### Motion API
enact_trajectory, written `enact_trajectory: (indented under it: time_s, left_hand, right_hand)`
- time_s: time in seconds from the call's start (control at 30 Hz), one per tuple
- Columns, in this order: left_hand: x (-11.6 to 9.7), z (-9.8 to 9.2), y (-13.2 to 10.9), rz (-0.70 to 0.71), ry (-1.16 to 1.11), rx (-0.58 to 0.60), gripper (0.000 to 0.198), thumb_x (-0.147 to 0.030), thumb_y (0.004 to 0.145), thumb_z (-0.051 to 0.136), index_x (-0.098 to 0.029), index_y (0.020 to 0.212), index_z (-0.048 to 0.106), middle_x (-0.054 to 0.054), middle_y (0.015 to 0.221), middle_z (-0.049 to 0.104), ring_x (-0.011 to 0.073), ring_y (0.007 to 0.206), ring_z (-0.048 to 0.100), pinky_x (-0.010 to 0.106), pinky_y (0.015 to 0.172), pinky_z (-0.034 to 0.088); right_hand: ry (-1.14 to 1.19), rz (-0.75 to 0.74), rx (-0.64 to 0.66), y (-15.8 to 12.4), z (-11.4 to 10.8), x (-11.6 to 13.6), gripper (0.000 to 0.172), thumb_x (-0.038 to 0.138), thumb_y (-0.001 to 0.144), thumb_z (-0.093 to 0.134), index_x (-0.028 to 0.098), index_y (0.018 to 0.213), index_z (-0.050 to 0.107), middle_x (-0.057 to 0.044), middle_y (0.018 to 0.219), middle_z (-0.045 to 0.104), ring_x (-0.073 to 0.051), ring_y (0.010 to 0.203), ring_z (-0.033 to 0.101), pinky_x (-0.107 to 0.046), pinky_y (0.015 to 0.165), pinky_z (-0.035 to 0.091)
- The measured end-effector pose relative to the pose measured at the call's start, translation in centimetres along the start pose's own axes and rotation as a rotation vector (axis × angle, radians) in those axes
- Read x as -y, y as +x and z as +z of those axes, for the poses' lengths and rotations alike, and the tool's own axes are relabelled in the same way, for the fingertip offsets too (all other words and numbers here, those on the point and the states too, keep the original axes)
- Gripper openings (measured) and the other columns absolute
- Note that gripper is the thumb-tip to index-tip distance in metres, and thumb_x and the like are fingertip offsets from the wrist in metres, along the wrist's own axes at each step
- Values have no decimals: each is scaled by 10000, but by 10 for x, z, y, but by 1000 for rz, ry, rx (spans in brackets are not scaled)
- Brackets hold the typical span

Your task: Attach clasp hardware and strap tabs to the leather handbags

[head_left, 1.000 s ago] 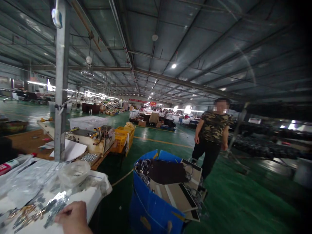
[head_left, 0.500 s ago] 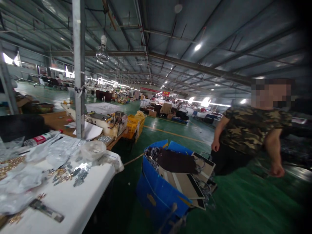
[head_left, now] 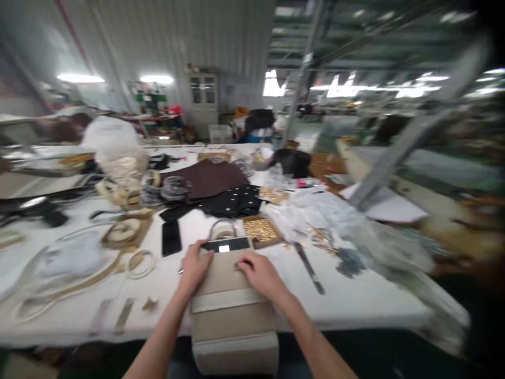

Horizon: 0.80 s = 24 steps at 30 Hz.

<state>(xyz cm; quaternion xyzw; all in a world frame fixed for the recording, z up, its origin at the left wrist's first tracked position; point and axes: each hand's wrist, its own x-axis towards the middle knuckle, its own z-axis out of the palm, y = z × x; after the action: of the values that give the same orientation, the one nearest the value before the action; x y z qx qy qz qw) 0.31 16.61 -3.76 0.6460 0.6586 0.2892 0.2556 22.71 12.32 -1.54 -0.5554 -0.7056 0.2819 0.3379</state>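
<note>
A long beige panel (head_left: 223, 276) with pale cross bands lies in front of me, its near end hanging over the table edge. It looks like a piece of a bag; its far end is black with a small white patch, and a grey loop stands behind it. My left hand (head_left: 196, 267) is closed on the panel's far left corner, thumb on top. Over the right side, my right hand (head_left: 258, 271) is closed, its thumb and forefinger pinched at a tiny dark thing too blurred to name.
Beyond the panel is a box of gold-coloured metal pieces (head_left: 260, 230). A black phone (head_left: 171, 238) and tape rolls (head_left: 141, 263) lie left. To the right are a dark flat tool (head_left: 310, 268), small grey pieces (head_left: 350, 262) and plastic bags (head_left: 335, 216). A metal post (head_left: 389, 163) slants up at right.
My view has swung left from the aisle, the blue bin and a person in camouflage to the white worktable. Both my hands have come into view on the beige panel.
</note>
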Motion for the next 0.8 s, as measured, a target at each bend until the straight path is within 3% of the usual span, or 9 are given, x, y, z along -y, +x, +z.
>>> enact_trajectory:
  time_s: [0.03,0.1,0.2,0.33,0.47,0.57,0.63,0.7,0.8]
  left_hand:
    - [17,-15,-3,-45,4,-34,400,-376,1040,730,-286,1429,698,102,1428,711,312,1339,672,509,1167,526]
    - [31,-25,-7,-100,-16,-68,424,-346,987,743,-323,1409,711,101,1384,724,333,1337,668,498,1160,485]
    - [21,-13,-5,-131,-36,-104,450,-308,931,759,-300,1378,714,132,1347,710,361,1307,661,508,1134,460]
    - [6,-6,-2,-135,-38,-124,447,-239,915,738,-250,1360,698,173,1322,686,373,1283,651,504,1121,457]
    - [15,-13,-2,-127,-132,-82,459,-243,902,753,-256,1357,692,147,1344,677,348,1259,657,477,1118,472]
    - [25,-13,-3,-72,-190,-98,481,-254,899,769,-276,1374,693,119,1336,686,330,1272,654,454,1144,471]
    - [28,-11,-5,-62,-189,-114,488,-256,907,766,-285,1389,691,116,1334,685,328,1278,652,452,1159,463]
    - [28,-8,-7,-60,-180,-120,485,-260,920,760,-291,1399,689,117,1337,682,328,1283,649,451,1165,456]
    - [28,-6,-7,-48,-168,-133,477,-262,935,752,-288,1406,686,119,1334,679,330,1287,645,455,1170,450]
  right_hand:
    - [-2,-9,37,8,0,-8,187,250,988,661,267,966,846,-53,1014,829,-247,959,744,-332,894,528]
    - [-11,-9,129,20,-3,-18,205,319,988,654,266,968,852,-71,1018,837,-272,956,756,-355,882,539]
    - [-52,-57,164,34,-10,-12,244,372,993,641,255,981,855,-88,1042,838,-285,972,759,-374,886,549]
    - [-162,-202,118,62,-8,6,238,310,1006,620,258,991,852,-74,1078,825,-259,1017,741,-364,943,527]
    - [-201,-193,100,80,3,14,236,286,1013,621,244,1005,853,-72,1057,832,-247,987,741,-347,922,515]
    - [-121,-141,89,74,9,22,238,345,1027,639,241,1028,854,-68,1043,837,-250,959,746,-345,894,532]
    - [-39,-147,-5,64,5,25,280,409,1056,631,232,1089,846,-78,1082,831,-253,974,747,-344,884,547]
    - [8,-136,-205,49,-13,18,331,474,1074,633,226,1171,830,-92,1118,823,-253,984,750,-345,878,557]
    - [-55,15,-533,26,-66,-30,385,555,1046,685,243,1221,827,-85,1010,822,-249,850,748,-361,818,560]
